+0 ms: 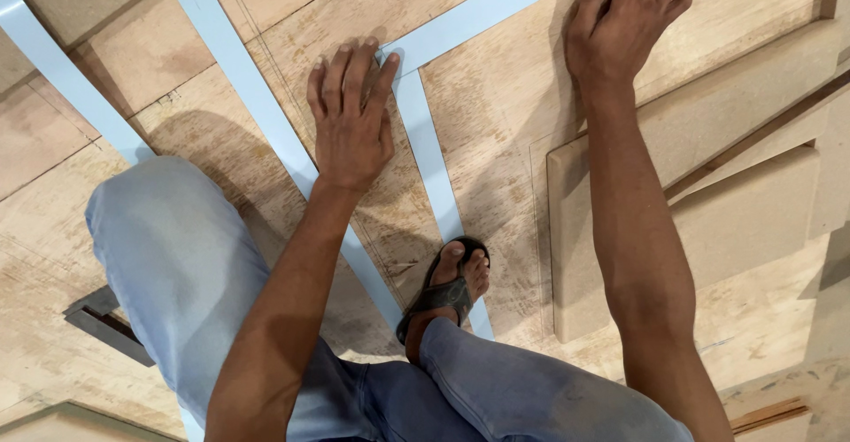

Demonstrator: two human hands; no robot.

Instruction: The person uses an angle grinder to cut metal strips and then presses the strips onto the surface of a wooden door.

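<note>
Plywood sheets (496,105) cover the whole floor under the person, pale and a little stained. Nearest to the camera are the knees in blue jeans (177,256), and between them one foot in a dark sandal (447,291) stands on a light blue strip (429,167). A dark metal piece (102,322), maybe a bracket, lies partly hidden behind the left knee. Further on, the left hand (350,114) presses flat on the plywood, fingers close together, its fingertips touching the place where two blue strips meet. Thick board pieces (699,194) lie under the right forearm. Farthest, the right hand (624,21) rests flat with fingers slightly spread, on the diagonal blue strip (482,17).
</note>
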